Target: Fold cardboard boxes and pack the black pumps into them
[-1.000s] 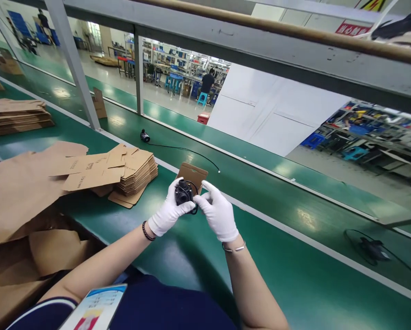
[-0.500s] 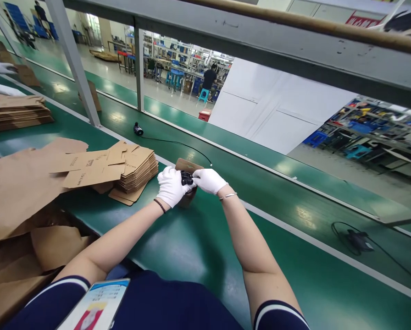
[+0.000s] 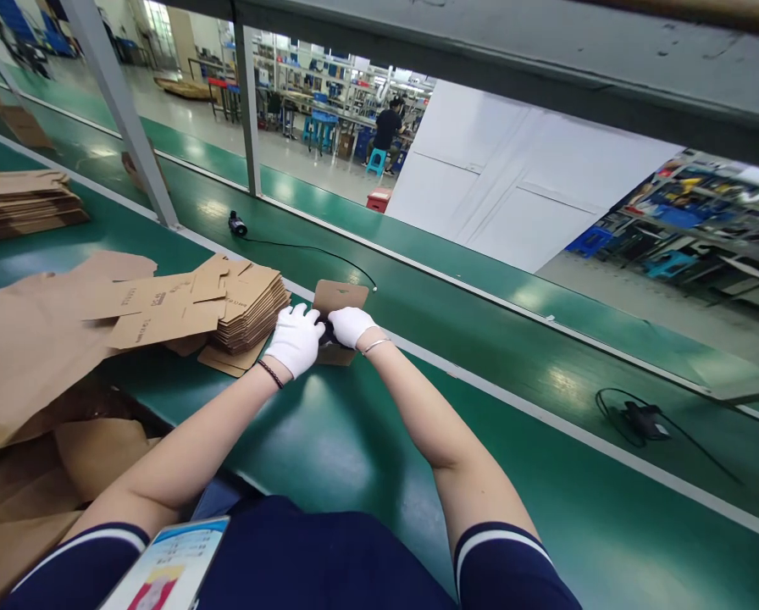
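Note:
A small open cardboard box (image 3: 340, 296) stands at the inner edge of the green work surface, its flap raised at the far side. My left hand (image 3: 294, 341), in a white glove, is at the left of the box with its fingers curled on a black device (image 3: 329, 334). From the right, my gloved right hand (image 3: 350, 326) grips the same device from above, over the box opening. Both hands cover most of the device, so its exact kind is hidden. Left of my hands lies a stack of flat cardboard box blanks (image 3: 252, 307).
On the green conveyor belt (image 3: 481, 330) lie a black corded device (image 3: 238, 224) at left and another corded device (image 3: 646, 419) at right. Brown paper (image 3: 42, 339) and more flat cardboard (image 3: 24, 203) are at left. A metal post (image 3: 122, 119) rises beyond the surface.
Both hands have brought the black device lower, into the box opening, and it is now more covered. The box flap stands more upright. The camera view has shifted slightly.

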`<state>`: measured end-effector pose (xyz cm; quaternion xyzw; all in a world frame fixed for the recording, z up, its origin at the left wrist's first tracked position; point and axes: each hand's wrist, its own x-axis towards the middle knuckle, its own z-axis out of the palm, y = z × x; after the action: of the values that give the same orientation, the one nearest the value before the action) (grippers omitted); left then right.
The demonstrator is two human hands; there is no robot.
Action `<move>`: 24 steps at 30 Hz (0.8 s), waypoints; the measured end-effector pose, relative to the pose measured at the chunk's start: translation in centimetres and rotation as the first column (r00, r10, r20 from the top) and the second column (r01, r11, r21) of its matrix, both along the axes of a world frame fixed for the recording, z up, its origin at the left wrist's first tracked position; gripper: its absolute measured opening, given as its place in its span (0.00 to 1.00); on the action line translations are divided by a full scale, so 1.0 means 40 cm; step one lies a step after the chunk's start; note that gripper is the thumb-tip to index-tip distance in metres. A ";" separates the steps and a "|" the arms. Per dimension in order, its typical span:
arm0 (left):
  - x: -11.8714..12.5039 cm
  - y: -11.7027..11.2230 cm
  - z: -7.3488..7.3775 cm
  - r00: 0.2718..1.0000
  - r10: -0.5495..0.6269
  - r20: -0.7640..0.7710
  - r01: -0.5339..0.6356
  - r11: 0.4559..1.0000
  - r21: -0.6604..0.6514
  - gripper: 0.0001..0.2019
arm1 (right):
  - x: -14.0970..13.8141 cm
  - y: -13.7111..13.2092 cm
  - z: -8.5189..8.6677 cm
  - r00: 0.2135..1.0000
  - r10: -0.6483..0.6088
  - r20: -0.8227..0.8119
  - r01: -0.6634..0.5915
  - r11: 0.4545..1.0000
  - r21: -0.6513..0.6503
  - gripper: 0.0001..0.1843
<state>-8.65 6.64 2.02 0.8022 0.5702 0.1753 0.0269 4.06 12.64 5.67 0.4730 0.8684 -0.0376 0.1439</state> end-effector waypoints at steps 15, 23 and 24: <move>-0.097 0.037 -0.139 0.612 0.077 0.787 0.136 0.970 -0.200 0.55 | -0.041 -0.011 -0.002 0.985 0.167 -0.052 -0.165 0.986 0.034 0.25; -0.074 0.102 -0.140 0.441 -0.051 0.896 0.382 0.914 -0.136 0.59 | -0.060 0.057 0.006 0.963 0.270 0.010 -0.267 0.956 -0.118 0.15; -0.068 0.100 -0.137 0.445 -0.067 0.893 0.387 0.913 -0.124 0.58 | -0.053 0.064 0.004 0.962 0.272 0.013 -0.267 0.953 -0.144 0.15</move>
<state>-11.36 10.63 -3.47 0.6541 0.3810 0.4613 0.4628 1.93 15.20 5.83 0.3391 0.9175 -0.0712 0.1952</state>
